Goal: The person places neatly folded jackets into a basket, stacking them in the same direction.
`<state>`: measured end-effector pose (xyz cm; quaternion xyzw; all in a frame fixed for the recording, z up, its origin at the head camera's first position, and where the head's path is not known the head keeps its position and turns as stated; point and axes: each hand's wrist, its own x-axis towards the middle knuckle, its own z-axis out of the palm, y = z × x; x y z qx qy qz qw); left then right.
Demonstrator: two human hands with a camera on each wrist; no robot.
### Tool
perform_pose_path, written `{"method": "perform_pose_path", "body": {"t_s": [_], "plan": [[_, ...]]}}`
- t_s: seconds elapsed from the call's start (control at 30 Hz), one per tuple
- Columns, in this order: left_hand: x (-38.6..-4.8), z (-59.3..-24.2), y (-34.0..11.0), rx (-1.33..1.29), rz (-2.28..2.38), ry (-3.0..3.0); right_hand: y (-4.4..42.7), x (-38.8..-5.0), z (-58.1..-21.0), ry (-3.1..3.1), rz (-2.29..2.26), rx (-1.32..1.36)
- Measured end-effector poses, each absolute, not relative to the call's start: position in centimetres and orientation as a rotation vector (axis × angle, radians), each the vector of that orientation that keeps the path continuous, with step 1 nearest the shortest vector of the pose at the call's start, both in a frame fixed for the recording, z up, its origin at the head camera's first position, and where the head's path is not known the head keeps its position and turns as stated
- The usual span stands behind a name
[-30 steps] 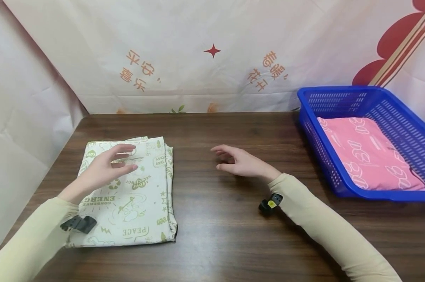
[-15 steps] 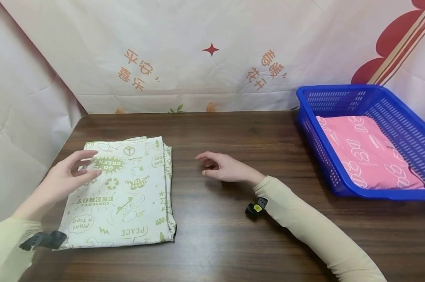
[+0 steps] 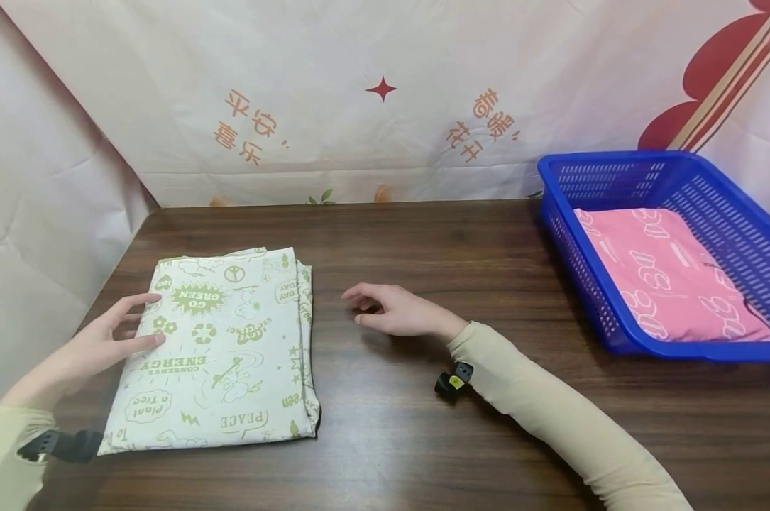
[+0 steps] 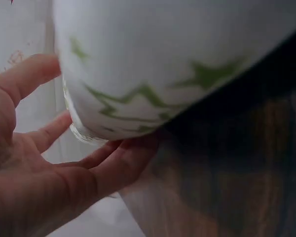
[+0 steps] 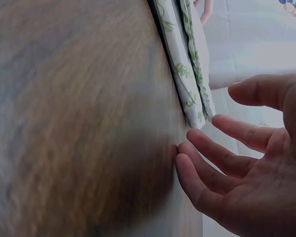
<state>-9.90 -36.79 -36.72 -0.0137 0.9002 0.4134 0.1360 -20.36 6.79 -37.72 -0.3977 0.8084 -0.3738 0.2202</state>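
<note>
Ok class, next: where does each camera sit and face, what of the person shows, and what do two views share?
Head: worn on the head, facing forward and down at the table, green-patterned cloth and blue basket; sleeves, left fingers and right fingers show.
Left wrist: on that wrist, facing the cloth's edge up close; left fingers show.
Right wrist: on that wrist, facing across the table to the cloth; right fingers show, left ones partly beyond.
Both wrist views share the cloth.
</note>
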Motion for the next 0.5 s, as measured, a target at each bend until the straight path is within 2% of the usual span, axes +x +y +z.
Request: {"method": "perform_pose_path", "body": {"t_s": [0.5], "plan": [[-10.1, -37.7, -36.0, -0.027, 1.498, 2.401, 4.1, -19.0, -38.3, 2.175, -1.023, -1.188]]}}
